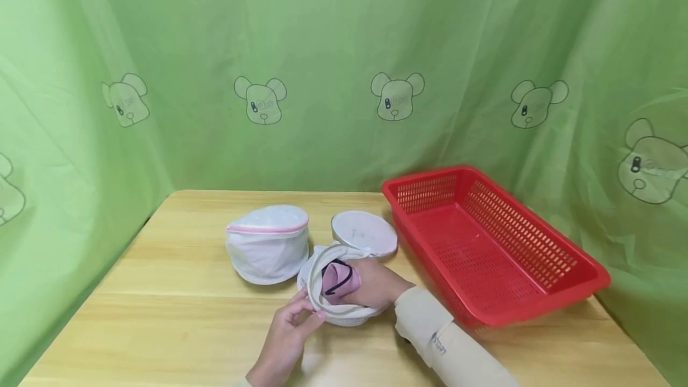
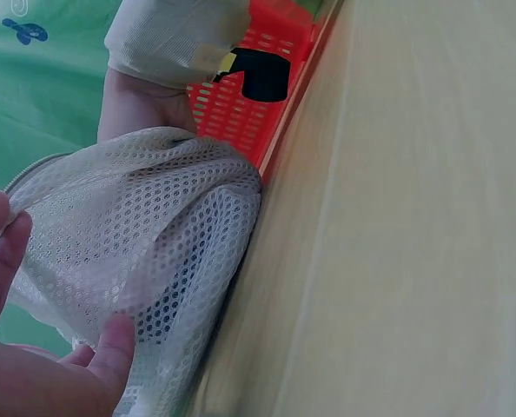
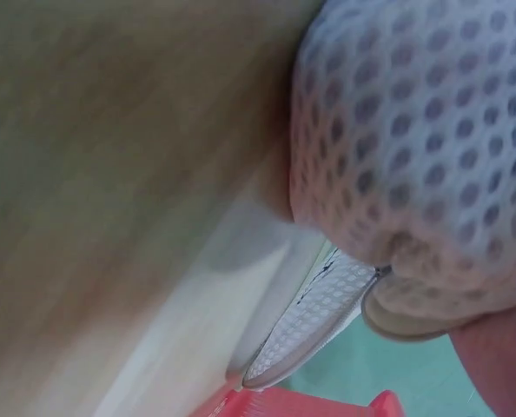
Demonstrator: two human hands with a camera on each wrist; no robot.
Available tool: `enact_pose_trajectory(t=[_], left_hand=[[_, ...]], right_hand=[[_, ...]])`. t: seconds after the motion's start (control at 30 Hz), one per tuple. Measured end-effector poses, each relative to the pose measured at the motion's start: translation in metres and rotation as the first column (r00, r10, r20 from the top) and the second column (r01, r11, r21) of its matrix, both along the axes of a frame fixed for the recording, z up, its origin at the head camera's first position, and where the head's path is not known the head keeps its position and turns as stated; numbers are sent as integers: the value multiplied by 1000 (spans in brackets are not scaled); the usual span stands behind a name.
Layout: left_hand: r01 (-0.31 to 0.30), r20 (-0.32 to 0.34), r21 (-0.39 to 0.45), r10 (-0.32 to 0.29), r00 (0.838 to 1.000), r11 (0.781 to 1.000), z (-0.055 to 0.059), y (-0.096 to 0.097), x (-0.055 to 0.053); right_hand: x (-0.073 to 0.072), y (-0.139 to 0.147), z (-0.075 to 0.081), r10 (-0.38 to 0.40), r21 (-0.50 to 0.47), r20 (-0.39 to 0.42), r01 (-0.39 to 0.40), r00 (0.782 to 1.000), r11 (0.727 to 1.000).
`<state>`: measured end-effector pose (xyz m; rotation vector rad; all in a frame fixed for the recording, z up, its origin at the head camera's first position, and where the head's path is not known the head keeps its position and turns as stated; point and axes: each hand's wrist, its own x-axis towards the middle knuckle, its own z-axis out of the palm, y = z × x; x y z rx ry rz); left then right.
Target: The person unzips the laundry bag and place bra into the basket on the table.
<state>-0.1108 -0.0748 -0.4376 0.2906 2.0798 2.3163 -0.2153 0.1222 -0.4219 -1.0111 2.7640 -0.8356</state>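
Note:
A white mesh laundry bag (image 1: 344, 318) stands with its round mouth tipped toward me. My left hand (image 1: 290, 330) pinches its rim between thumb and fingers; in the left wrist view the left fingers (image 2: 115, 356) lie against the mesh wall (image 2: 136, 226). Inside the mouth, my right hand (image 1: 371, 282) holds a bunched pink cloth item (image 1: 341, 282) with black trim. Its fingertips are hidden by the cloth and bag. In the right wrist view, mesh (image 3: 414, 130) covers that hand. The bag's round lid (image 1: 365, 233) lies folded back behind it.
A second white mesh bag (image 1: 269, 249) with a pink zip stands at the left. The large red plastic basket (image 1: 430, 255) sits on the right side of the wooden table (image 1: 161, 315). Green curtains (image 1: 328, 28) hang behind and at both sides.

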Motion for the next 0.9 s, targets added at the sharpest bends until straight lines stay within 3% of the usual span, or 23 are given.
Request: enact_pose_trajectory(t=[0.27, 0.5, 0.9], left_hand=[[3, 28, 15, -4, 1000, 1000, 0, 0, 1], [-29, 43, 21, 28, 999, 999, 1, -2, 1], [-21, 96, 62, 15, 995, 998, 4, -4, 1]], right_hand=[[-1, 6, -1, 12, -42, 39, -10, 999, 999], [1, 6, 6, 23, -97, 27, -20, 999, 995], [1, 8, 12, 73, -151, 26, -69, 997, 986]])
